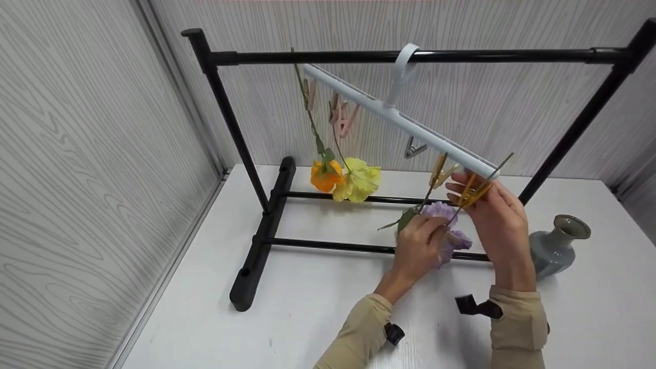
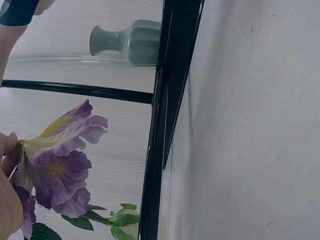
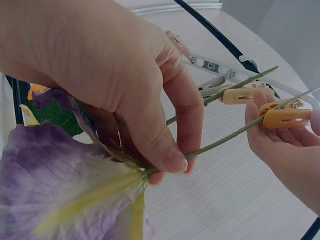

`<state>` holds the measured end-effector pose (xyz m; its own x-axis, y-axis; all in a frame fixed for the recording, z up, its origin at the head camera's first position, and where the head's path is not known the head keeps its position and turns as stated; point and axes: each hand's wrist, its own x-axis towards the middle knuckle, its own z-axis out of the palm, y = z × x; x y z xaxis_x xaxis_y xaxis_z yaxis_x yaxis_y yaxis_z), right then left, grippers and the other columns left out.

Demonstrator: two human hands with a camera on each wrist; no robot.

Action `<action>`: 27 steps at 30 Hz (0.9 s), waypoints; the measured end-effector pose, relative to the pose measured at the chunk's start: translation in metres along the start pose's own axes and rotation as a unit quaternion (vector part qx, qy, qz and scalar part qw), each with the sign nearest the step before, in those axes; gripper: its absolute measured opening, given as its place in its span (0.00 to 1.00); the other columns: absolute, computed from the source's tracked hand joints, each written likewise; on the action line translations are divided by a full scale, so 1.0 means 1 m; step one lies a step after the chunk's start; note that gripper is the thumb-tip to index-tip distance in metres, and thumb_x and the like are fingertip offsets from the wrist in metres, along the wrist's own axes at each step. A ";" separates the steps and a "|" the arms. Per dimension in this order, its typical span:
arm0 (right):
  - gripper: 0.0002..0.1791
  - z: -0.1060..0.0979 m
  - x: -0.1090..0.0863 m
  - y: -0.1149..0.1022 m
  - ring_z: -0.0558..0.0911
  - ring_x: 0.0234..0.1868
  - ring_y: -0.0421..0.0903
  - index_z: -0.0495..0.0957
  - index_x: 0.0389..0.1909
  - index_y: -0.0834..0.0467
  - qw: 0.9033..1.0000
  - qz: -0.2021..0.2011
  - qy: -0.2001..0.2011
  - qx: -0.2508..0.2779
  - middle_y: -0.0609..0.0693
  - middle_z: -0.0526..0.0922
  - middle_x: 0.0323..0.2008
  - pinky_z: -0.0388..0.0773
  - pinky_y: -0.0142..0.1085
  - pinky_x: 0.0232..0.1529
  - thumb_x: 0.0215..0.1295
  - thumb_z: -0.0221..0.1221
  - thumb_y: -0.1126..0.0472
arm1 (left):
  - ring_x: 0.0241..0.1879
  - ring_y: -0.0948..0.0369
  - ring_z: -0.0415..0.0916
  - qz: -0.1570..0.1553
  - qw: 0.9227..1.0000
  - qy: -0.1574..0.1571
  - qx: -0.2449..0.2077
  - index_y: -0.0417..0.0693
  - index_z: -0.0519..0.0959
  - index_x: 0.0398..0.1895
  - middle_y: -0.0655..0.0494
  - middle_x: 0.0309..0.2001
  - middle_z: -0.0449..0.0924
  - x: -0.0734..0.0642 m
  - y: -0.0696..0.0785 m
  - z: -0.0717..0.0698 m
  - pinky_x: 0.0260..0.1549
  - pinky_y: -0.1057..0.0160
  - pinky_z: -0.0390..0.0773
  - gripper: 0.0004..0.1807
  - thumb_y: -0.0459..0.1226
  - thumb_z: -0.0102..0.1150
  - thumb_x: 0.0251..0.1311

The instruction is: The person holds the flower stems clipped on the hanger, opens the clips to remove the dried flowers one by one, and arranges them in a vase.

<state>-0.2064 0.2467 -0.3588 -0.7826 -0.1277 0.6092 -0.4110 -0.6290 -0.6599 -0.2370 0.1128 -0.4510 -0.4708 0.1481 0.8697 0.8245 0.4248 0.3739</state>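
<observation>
In the head view my left hand [image 1: 417,246] pinches the stem of a purple artificial flower [image 1: 456,240] just above its bloom. The right wrist view shows thumb and fingertips on the green stem [image 3: 225,139]. My right hand [image 1: 505,220] grips an orange clothespin [image 1: 474,193] at the right, lower end of a pale blue clip hanger [image 1: 359,95]. That stem runs up past the clothespin's jaws. Beside it, a yellow clothespin [image 1: 439,174] bears another stem, its green leaves [image 1: 408,218] partly hidden behind my left hand.
The hanger tilts from a black rack's top bar [image 1: 318,57]. An orange flower [image 1: 326,176] and a yellow flower [image 1: 357,180] hang at its left, near a pink clothespin [image 1: 344,120]. A grey clip [image 1: 414,148] hangs mid-hanger. A grey-green vase [image 1: 556,251] stands right of my hands.
</observation>
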 end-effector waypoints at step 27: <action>0.17 -0.007 0.004 0.009 0.76 0.45 0.54 0.67 0.57 0.77 0.989 -0.012 0.034 0.142 0.64 0.76 0.45 0.72 0.42 0.49 0.74 0.40 0.70 | 0.32 0.65 0.72 0.030 0.989 -0.105 -0.101 0.40 0.81 0.41 0.52 0.37 0.79 0.020 0.002 -0.044 0.33 0.79 0.70 0.07 0.32 0.56 0.64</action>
<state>-0.2162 0.2463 -0.3653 -0.8080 -0.0649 0.5856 -0.2887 -0.8228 -0.4896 -0.2306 0.0769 -0.4186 -0.4573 0.3579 0.8141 0.8883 0.2267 0.3993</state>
